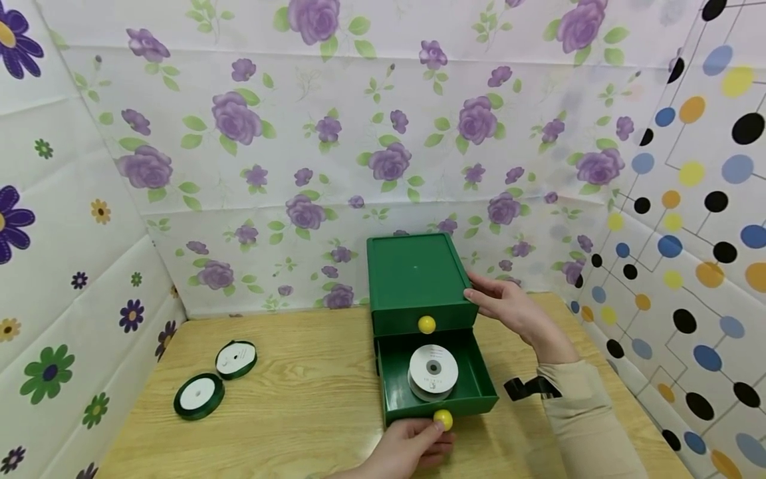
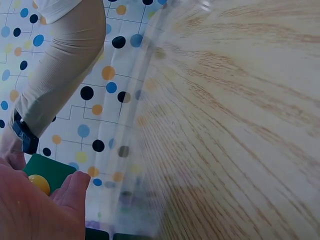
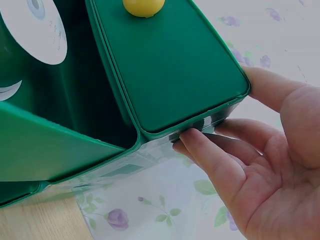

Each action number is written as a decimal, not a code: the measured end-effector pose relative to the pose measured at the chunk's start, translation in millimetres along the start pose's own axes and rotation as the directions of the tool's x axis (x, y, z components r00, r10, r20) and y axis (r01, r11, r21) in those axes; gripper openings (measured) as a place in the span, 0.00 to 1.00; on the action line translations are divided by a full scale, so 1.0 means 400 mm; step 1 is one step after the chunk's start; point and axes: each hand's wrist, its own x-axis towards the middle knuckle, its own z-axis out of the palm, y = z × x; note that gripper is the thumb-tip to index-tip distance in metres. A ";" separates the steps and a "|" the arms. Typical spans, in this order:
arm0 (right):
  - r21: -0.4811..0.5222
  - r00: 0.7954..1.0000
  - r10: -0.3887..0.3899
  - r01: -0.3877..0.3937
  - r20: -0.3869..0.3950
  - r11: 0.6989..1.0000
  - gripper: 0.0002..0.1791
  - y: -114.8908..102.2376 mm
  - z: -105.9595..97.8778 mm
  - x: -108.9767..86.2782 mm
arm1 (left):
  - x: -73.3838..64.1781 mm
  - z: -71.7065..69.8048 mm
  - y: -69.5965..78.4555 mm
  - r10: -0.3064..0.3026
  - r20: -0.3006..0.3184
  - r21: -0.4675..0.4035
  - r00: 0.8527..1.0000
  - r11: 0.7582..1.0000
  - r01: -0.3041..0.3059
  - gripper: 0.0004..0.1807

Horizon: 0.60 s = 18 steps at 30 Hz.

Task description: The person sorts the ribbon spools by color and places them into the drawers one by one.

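Note:
A green two-drawer box (image 1: 419, 273) stands on the table with its lower drawer (image 1: 397, 392) pulled out. Inside that drawer lies a ribbon spool (image 1: 439, 362) with a white face; its green side shows in the right wrist view. My left hand (image 1: 409, 446) pinches the yellow knob (image 1: 443, 418) of the lower drawer, thumb on it and fingers underneath. Against the box's upper right side rests my right hand (image 3: 270, 150), thumb at the top edge and fairly straight fingers along the side wall. The upper drawer, with its own yellow knob (image 1: 427, 324), is closed.
Two green ribbon spools with white faces, a nearer one (image 1: 199, 396) and a farther one (image 1: 237, 358), lie on the left of the wooden table (image 1: 299, 386). Patterned cloth (image 1: 335, 166) hangs behind and on both sides. A black strap (image 1: 529, 388) circles the right wrist.

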 end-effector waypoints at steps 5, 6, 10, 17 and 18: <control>-0.005 1.000 -0.014 0.014 -0.003 1.000 0.43 0.001 0.001 0.002 | 0.005 0.003 -0.004 0.010 -0.026 -0.003 1.000 1.000 -0.010 0.22; -0.005 1.000 -0.016 0.016 -0.003 1.000 0.43 0.000 0.002 0.003 | 0.006 0.003 -0.005 0.012 -0.030 -0.005 0.999 1.000 -0.012 0.22; -0.003 1.000 -0.013 0.013 0.000 1.000 0.43 -0.001 0.001 0.002 | 0.007 0.006 -0.006 0.027 -0.045 -0.018 0.999 0.999 -0.028 0.22; -0.003 1.000 -0.005 0.005 0.004 1.000 0.44 0.002 0.000 0.002 | 0.017 -0.002 -0.001 0.047 -0.055 0.006 0.997 0.999 -0.046 0.23; -0.003 1.000 -0.005 0.005 0.005 1.000 0.43 0.002 0.000 0.002 | 0.020 -0.004 -0.001 0.047 -0.056 0.012 0.997 0.999 -0.046 0.23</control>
